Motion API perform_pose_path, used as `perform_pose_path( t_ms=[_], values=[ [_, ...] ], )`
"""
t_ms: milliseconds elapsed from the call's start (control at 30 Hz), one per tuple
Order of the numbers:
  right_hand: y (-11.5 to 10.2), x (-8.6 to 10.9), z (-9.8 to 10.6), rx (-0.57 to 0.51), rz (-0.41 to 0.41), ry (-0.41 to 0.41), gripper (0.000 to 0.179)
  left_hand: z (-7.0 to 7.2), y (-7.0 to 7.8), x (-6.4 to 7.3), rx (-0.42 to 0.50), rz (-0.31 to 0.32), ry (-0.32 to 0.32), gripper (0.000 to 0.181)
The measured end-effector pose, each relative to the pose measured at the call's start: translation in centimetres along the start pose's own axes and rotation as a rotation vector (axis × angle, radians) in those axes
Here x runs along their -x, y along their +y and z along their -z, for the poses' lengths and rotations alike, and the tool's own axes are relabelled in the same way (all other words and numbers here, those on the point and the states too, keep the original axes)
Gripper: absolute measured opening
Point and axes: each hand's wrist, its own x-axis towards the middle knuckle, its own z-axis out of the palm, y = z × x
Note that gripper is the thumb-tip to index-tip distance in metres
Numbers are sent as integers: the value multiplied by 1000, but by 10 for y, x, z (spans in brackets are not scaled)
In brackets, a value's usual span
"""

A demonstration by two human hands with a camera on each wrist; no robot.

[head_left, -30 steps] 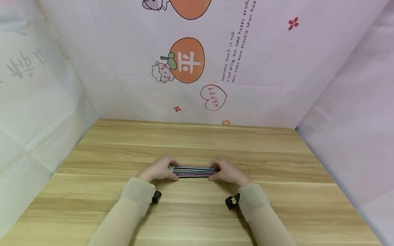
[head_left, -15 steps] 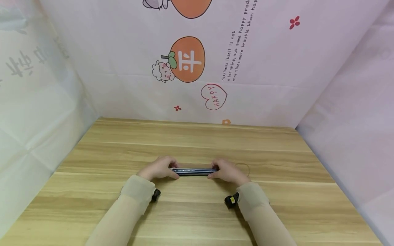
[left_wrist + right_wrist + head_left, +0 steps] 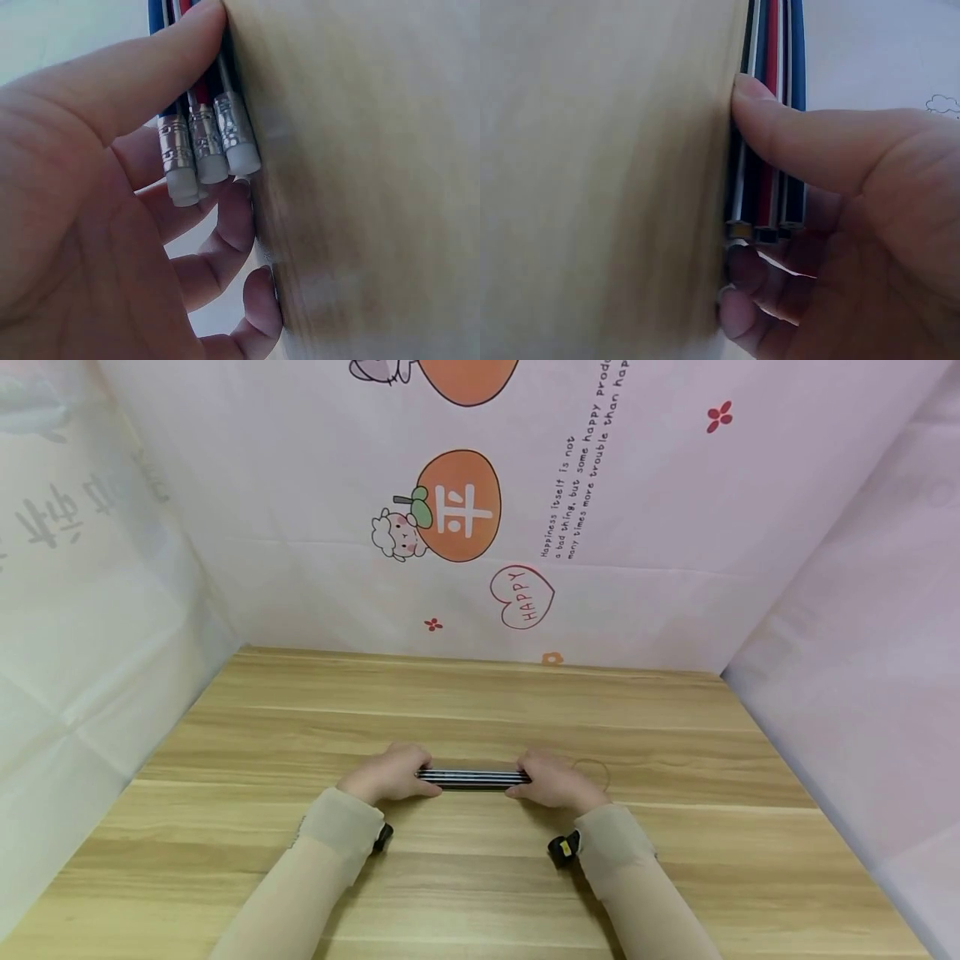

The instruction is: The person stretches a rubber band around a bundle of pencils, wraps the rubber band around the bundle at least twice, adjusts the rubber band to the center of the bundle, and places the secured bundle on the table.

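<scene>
1. The pencils (image 3: 472, 780) are slim, straight rods with lengthwise stripes of blue, red, white and near-black, packed side by side in a compact bundle.
2. Their left ends carry crimped, shiny metal bands (image 3: 174, 142) and short, blunt white erasers (image 3: 243, 159); their right ends are cut flat, one face showing yellowish.
3. The table (image 3: 480, 710) has a smooth, pale wood-grain top, its streaks running roughly crosswise.
4. Creased, whitish cloth rises behind and at both sides; the back cloth (image 3: 637, 568) bears orange fruit, a red heart and lettering.
5. The left hand (image 3: 393, 774) holds the pencils by the eraser end, thumb across the near side, fingers bent around the far side.
6. The right hand (image 3: 558, 781) grips the flat-cut end in the same manner, thumb nearest the body.
7. So the pencils lie crosswise between the hands, low at the table; whether they touch it cannot be told.
8. A thin, yellowish loop (image 3: 608, 775) lies on the wood just beside the right hand, on its outer side.
9. Wood stretches from the hands to the back edge, and both side edges are well apart from them.
</scene>
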Motion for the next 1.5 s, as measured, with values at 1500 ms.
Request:
perform_pose_path(
  t_ms=[1500],
  values=[
    [18, 12, 0, -545, -13, -75, 21, -1, -9, 4, 470, -23, -4, 25]
  ],
)
